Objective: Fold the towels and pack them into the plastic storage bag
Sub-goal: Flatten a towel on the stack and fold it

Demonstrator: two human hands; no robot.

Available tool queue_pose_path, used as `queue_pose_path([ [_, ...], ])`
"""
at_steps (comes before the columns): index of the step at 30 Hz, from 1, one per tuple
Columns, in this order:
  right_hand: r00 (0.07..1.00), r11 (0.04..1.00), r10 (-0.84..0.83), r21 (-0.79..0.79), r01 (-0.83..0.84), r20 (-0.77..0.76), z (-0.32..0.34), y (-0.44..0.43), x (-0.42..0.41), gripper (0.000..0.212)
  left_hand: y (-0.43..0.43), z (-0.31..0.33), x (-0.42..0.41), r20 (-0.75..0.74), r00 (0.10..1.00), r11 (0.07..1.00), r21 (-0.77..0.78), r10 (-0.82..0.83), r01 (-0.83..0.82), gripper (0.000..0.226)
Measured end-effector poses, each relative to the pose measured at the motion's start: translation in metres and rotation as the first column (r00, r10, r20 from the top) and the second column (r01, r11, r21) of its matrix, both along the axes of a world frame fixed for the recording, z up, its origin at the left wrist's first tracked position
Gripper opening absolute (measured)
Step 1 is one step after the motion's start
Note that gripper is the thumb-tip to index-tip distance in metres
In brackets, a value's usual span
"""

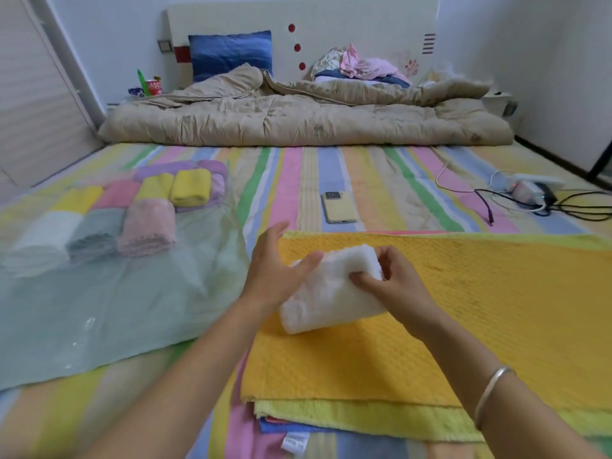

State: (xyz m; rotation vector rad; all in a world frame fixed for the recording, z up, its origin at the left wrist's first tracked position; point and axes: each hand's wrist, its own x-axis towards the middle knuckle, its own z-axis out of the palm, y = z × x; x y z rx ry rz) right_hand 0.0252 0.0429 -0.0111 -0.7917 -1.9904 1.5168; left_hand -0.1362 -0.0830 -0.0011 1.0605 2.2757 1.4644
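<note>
While on orange towel point(480, 309), white towel point(326, 303) between left hand point(275, 270), right hand point(394, 286).

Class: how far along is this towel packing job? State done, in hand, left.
Done: several folded towels lie inside the translucent plastic storage bag. In hand: the right hand pinches a folded white fluffy towel, the left hand touching it. Left: the flat orange towel and the towels stacked beneath.

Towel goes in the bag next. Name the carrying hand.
Probably left: the left hand touches the white towel on the side facing the plastic bag; the right hand pinches its far side.
</note>
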Motion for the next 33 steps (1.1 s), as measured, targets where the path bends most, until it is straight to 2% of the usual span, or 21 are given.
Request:
queue_pose_path([
  [1, 0.994, 0.992, 0.103, 0.075, -0.101, -0.021, 0.012, -0.004, 0.003, 0.032, -0.008, 0.020, 0.002, -0.021, 0.984, 0.984, 0.006, -0.178, 0.179, 0.097],
  [3, 0.947, 0.940, 0.319, 0.138, -0.313, -0.026, 0.037, -0.014, 0.009, 0.038, -0.027, 0.057, 0.010, -0.093, 0.887, 0.885, -0.165, -0.453, 0.435, 0.113],
  [4, 0.911, 0.905, 0.411, 0.130, -0.405, -0.021, 0.050, -0.019, 0.011, 0.041, -0.035, 0.070, 0.013, -0.110, 0.843, 0.833, -0.262, -0.527, 0.487, 0.111],
  [6, 0.833, 0.831, 0.553, 0.089, -0.550, -0.013, 0.073, -0.030, 0.013, 0.044, -0.051, 0.083, 0.017, -0.057, 0.808, 0.761, -0.381, -0.586, 0.525, 0.081],
  [7, 0.800, 0.798, 0.599, 0.076, -0.598, 0.001, 0.082, -0.035, 0.013, 0.043, -0.058, 0.083, 0.019, 0.000, 0.815, 0.749, -0.396, -0.579, 0.532, 0.065],
  [8, 0.780, 0.778, 0.625, 0.070, -0.625, 0.020, 0.088, -0.038, 0.011, 0.044, -0.065, 0.080, 0.019, 0.063, 0.827, 0.751, -0.385, -0.559, 0.537, 0.058],
  [12, 0.792, 0.793, 0.601, 0.037, -0.608, 0.108, 0.084, -0.050, -0.007, 0.038, -0.104, 0.047, 0.021, 0.323, 0.828, 0.813, -0.224, -0.458, 0.537, 0.055],
  [18, 0.756, 0.769, 0.613, 0.049, -0.637, 0.229, 0.050, -0.084, -0.057, 0.036, -0.172, 0.002, 0.027, 0.408, 0.893, 0.963, -0.098, -0.191, 0.251, 0.045],
  [20, 0.743, 0.754, 0.635, 0.036, -0.656, 0.212, 0.040, -0.097, -0.076, 0.036, -0.196, -0.004, 0.018, 0.458, 0.881, 0.979, -0.093, -0.121, 0.183, 0.059],
  [22, 0.788, 0.791, 0.598, 0.056, -0.610, 0.147, 0.028, -0.106, -0.095, 0.033, -0.221, -0.009, 0.007, 0.515, 0.857, 0.990, -0.098, -0.040, 0.105, 0.090],
  [23, 0.825, 0.820, 0.551, 0.101, -0.564, 0.127, 0.020, -0.108, -0.104, 0.027, -0.233, -0.011, 0.002, 0.549, 0.836, 0.994, -0.097, 0.007, 0.055, 0.099],
  [24, 0.860, 0.833, 0.489, 0.215, -0.510, 0.146, 0.010, -0.109, -0.113, 0.020, -0.243, -0.015, -0.003, 0.581, 0.812, 0.996, -0.085, 0.047, 0.004, 0.104],
  [25, 0.884, 0.796, 0.422, 0.386, -0.467, 0.199, 0.000, -0.108, -0.121, 0.013, -0.252, -0.016, -0.006, 0.624, 0.777, 0.996, -0.071, 0.089, -0.057, 0.106],
  [26, 0.889, 0.703, 0.378, 0.545, -0.457, 0.258, -0.009, -0.110, -0.127, 0.008, -0.260, -0.018, -0.010, 0.659, 0.742, 0.992, -0.051, 0.120, -0.115, 0.107],
  [27, 0.876, 0.583, 0.362, 0.656, -0.479, 0.319, -0.015, -0.113, -0.132, 0.013, -0.266, -0.018, -0.013, 0.696, 0.702, 0.984, -0.038, 0.151, -0.174, 0.108],
  [28, 0.853, 0.469, 0.357, 0.717, -0.516, 0.380, -0.021, -0.117, -0.137, 0.023, -0.271, -0.021, -0.016, 0.719, 0.675, 0.975, -0.014, 0.164, -0.222, 0.109],
  [30, 0.824, 0.314, 0.340, 0.771, -0.555, 0.454, -0.031, -0.125, -0.147, 0.038, -0.278, -0.023, -0.021, 0.755, 0.627, 0.957, 0.000, 0.189, -0.289, 0.102],
  [32, 0.830, 0.250, 0.318, 0.804, -0.539, 0.458, -0.035, -0.132, -0.156, 0.034, -0.281, -0.025, -0.021, 0.783, 0.594, 0.949, 0.018, 0.182, -0.315, 0.072],
  [33, 0.841, 0.243, 0.318, 0.819, -0.519, 0.439, -0.035, -0.134, -0.160, 0.028, -0.281, -0.021, -0.019, 0.796, 0.580, 0.947, 0.024, 0.176, -0.320, 0.063],
])
